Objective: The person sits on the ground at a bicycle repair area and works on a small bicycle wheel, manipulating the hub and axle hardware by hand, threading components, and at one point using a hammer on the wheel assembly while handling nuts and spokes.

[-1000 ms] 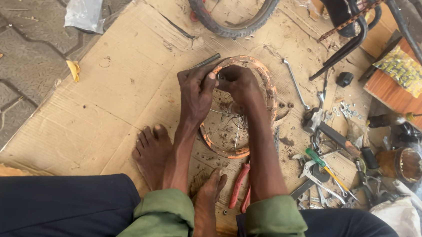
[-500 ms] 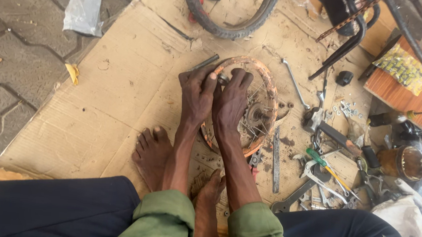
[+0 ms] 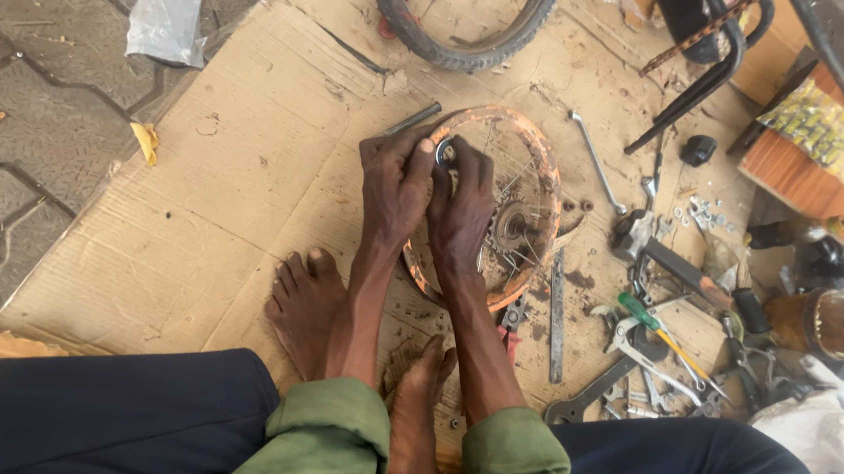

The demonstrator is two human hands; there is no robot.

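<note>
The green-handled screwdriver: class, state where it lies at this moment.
In the head view the green-handled screwdriver lies on the cardboard sheet, right of the rusty wheel rim that both hands work on, among the scattered spanners.

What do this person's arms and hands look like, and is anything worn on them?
Both hands, the left hand and the right hand, are bare: no gloves, rings or watch show. The forearms are bare too. Olive-green sleeves are rolled or pushed up near the elbows, with thick folded cuffs. The fingers look smudged with grime from the work.
</note>
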